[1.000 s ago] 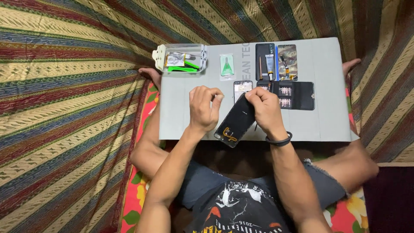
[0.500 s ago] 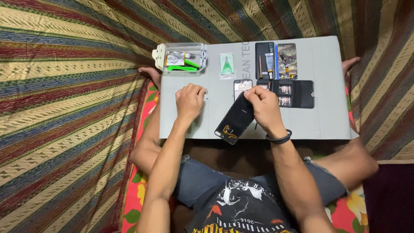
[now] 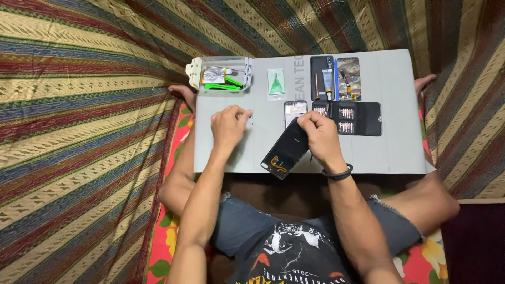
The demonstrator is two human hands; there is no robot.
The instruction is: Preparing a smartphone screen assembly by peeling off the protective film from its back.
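Note:
A black phone point(image 3: 284, 151) with its back off lies slanted on the grey work mat point(image 3: 400, 152), its lower end at the mat's near edge. My right hand point(image 3: 321, 138) grips its upper end; a black band circles that wrist. My left hand point(image 3: 229, 126) is over the mat to the left, fingertips pinched by some tiny dark parts point(image 3: 250, 118). Whether it holds one I cannot tell.
Along the mat's far edge stand a clear plastic box point(image 3: 223, 73) with green tools, a green pick in a packet point(image 3: 276, 82), a small phone part point(image 3: 295, 109), a black tool tray point(image 3: 322, 78), a phone panel point(image 3: 349, 78) and an open screwdriver-bit case point(image 3: 355, 118). Striped cloth surrounds the mat.
My left hand left the phone and moved up and left across the mat to the tiny parts. My right hand stayed on the phone.

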